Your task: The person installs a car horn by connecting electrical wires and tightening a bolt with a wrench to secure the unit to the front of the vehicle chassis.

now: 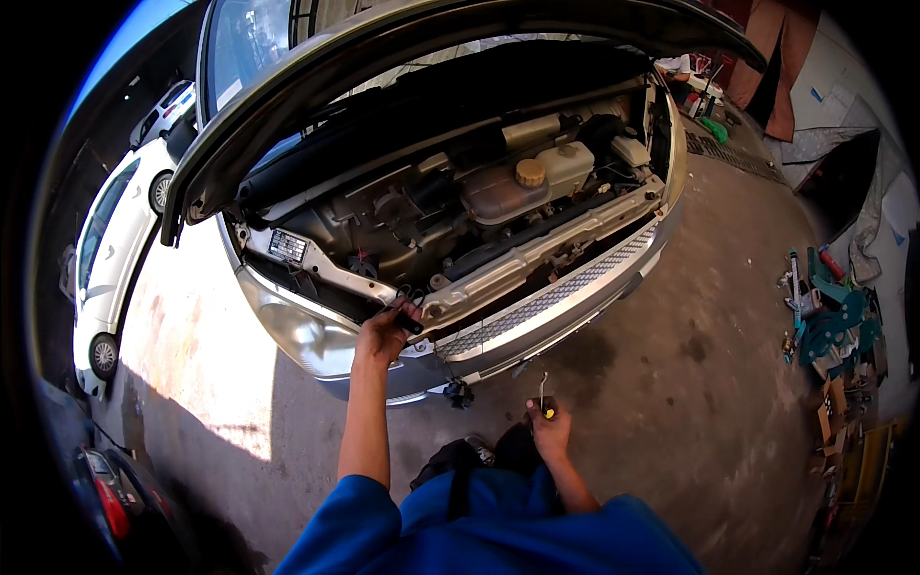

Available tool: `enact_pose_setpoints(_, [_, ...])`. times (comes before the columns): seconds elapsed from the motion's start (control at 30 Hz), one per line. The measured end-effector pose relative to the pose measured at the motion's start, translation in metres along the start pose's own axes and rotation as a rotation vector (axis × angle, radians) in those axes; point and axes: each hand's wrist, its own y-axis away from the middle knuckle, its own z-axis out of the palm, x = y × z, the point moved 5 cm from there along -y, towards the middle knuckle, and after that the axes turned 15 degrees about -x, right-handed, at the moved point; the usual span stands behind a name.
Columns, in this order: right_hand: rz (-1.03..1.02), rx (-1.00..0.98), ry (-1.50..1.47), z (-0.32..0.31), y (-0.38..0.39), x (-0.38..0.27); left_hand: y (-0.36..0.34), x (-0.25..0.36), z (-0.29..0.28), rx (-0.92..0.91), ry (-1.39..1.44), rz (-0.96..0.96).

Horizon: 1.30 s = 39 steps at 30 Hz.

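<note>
A silver vehicle's hood (287,105) is raised over its engine bay. At the front crosspiece (537,259), beside the left headlight (305,326), my left hand (381,337) is closed around a small black part (409,324); thin dark wires show just above it. My right hand (551,433) is low in front of the bumper (575,311), closed on a hooked tool (544,388) with a thin bent metal shaft and a black and yellow handle. A black piece (459,393) hangs by a thin wire under the grille (556,292).
In the engine bay sits a pale reservoir (565,168) with a tan cap (530,172). A white car (115,249) stands left, a dark car with a red tail light (113,503) lower left. Tools and green cases (839,321) pile up at right, near cardboard boxes (832,417).
</note>
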Motion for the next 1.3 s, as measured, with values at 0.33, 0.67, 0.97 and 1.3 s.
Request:
enact_pose_setpoints(0.33, [0.012, -0.032, -0.015, -0.030, -0.003, -0.019, -0.194, -0.027, 0.126, -0.022, -0.960, 0.153])
enact_pose_setpoints(0.67, [0.022, 0.033, -0.149, -0.120, -0.070, -0.044, -0.300, -0.032, 0.188, 0.344, -1.889, 0.358])
enact_pose_setpoints(0.97, [0.036, -0.094, 0.012, -0.152, -0.162, -0.110, -0.188, -0.041, 0.183, 0.375, -1.850, 0.841])
enact_pose_setpoints(1.3, [-0.571, -0.410, 0.492, -0.015, -0.330, -0.246, 0.188, -0.140, -0.047, 0.699, -1.077, -0.257])
